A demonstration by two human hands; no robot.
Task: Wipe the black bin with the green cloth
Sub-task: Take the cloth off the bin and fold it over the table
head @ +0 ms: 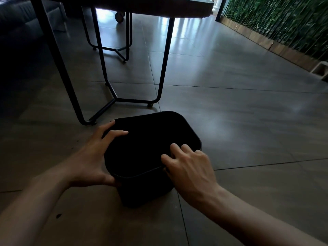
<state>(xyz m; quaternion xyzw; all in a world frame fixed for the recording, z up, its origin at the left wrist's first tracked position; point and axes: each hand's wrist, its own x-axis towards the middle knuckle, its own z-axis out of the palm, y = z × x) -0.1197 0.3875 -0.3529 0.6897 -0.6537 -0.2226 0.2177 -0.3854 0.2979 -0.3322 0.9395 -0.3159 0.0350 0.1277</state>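
Note:
The black bin [179, 128] stands upright on the tiled floor in the lower middle of the view, its dark opening facing up. My left hand [92, 157] holds the bin's left side, with the thumb at the near-left corner and the fingers reaching over the far-left rim. My right hand [188, 167] grips the near-right rim, fingers hooked into the opening and thumb on the outside. No green cloth is in view.
A table with black metal legs [113, 96] stands just behind the bin, its foot close to the bin's far-left corner. A wall of green plants [284, 23] runs along the right. Open tiled floor [248, 121] lies to the right of the bin.

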